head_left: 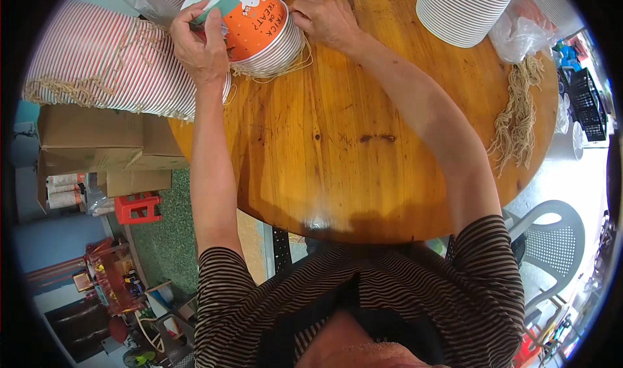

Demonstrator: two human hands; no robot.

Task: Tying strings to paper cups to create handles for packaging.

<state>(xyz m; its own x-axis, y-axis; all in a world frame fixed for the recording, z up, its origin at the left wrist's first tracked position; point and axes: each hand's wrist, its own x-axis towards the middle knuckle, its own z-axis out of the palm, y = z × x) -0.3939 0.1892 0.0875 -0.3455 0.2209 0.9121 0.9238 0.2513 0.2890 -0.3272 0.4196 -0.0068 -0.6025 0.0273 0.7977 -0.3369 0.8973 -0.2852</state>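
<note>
Bucket (256, 27) in left hand (202, 51) — probably light, kinda dentable, best grabbed by the rim (267, 49) — with right hand (329, 23) curled, can't tell around what.

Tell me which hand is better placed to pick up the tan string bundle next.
Right, probably: the right hand is nearer the tan string bundle, while the left hand holds the orange bucket.
</note>
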